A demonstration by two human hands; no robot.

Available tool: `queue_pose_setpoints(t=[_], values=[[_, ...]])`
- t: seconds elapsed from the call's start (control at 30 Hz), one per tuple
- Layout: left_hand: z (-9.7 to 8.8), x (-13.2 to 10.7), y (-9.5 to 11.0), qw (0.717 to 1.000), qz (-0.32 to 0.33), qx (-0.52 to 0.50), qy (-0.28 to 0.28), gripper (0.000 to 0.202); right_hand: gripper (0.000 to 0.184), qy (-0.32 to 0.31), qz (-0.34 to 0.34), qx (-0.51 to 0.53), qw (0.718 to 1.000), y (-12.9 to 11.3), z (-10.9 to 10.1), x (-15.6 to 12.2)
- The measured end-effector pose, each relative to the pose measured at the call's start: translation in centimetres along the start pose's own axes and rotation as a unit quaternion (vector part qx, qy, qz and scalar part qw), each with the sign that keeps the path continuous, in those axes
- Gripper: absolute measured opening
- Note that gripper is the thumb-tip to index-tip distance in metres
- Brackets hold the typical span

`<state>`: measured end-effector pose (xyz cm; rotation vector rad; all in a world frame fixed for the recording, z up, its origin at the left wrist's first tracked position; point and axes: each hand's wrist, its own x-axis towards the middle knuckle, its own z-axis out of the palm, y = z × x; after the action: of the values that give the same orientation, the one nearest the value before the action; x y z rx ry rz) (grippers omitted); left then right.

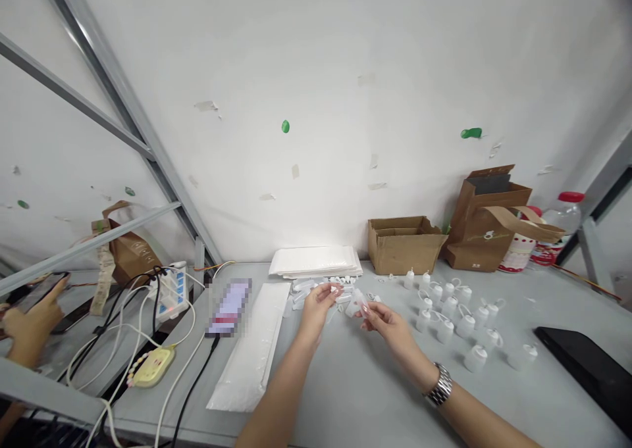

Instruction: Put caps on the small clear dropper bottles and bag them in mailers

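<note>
A small translucent plastic bottle [359, 297] is pinched between the thumb and fingers of my right hand [385, 321], tilted over the table. Close beside it, my left hand [320, 303] has its fingertips pressed together; whatever is in them is too small to make out. Just beyond both hands lies a pile of loose translucent bottle parts [302, 293] and small white caps [345, 280]. To the right of my right hand stand several small white squeeze bottles [445, 330] with looped cap straps.
White plastic mailers [254, 349] lie left of my hands, others [316, 262] by the wall. A cardboard box [405, 245] and paper bag [486, 227] stand behind the bottles. Left are a phone [231, 306], cables and a power strip [172, 293]; another person's hand [34, 326] holds a phone.
</note>
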<state>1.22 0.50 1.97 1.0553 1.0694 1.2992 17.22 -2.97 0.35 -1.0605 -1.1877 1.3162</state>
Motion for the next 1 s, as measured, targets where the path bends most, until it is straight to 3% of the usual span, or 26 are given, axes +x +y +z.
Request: queue_pose_setpoints(t=[0.07,0.17,0.3,0.47,0.6,0.83,0.93,1.0], values=[[0.3,-0.3,0.1,0.988,-0.083,-0.13,-0.028,0.022,0.042,0.004,-0.012,-0.023,1.0,0.2,0.2,-0.1],[0.7,-0.8,0.1,0.97,-0.14,-0.196,-0.036,0.023,0.042,0.059,-0.042,-0.053,0.996,0.7,0.4,-0.3],[1.3,-1.3,-0.5,0.973,-0.131,-0.182,-0.062,0.027,0.035,0.109,-0.101,-0.152,0.977,1.0,0.6,-0.7],[1.5,-1.5,-0.7,0.982,-0.092,-0.145,-0.077,0.031,0.024,0.101,-0.163,-0.276,0.942,0.7,0.6,-1.2],[1.5,-1.6,-0.4,0.984,-0.084,-0.137,-0.074,0.031,0.021,0.107,-0.231,-0.36,0.898,0.8,0.3,-1.2],[1.5,-1.6,-0.7,0.975,-0.138,-0.172,-0.035,0.028,0.016,0.12,-0.336,-0.468,0.809,0.7,0.0,-1.2],[1.5,-1.6,-0.8,0.974,-0.139,-0.174,-0.037,0.029,0.016,0.126,-0.346,-0.469,0.802,0.7,0.1,-1.4],[1.5,-1.5,-0.8,0.975,-0.132,-0.174,-0.036,0.029,0.016,0.126,-0.341,-0.45,0.815,0.7,0.1,-1.4]])
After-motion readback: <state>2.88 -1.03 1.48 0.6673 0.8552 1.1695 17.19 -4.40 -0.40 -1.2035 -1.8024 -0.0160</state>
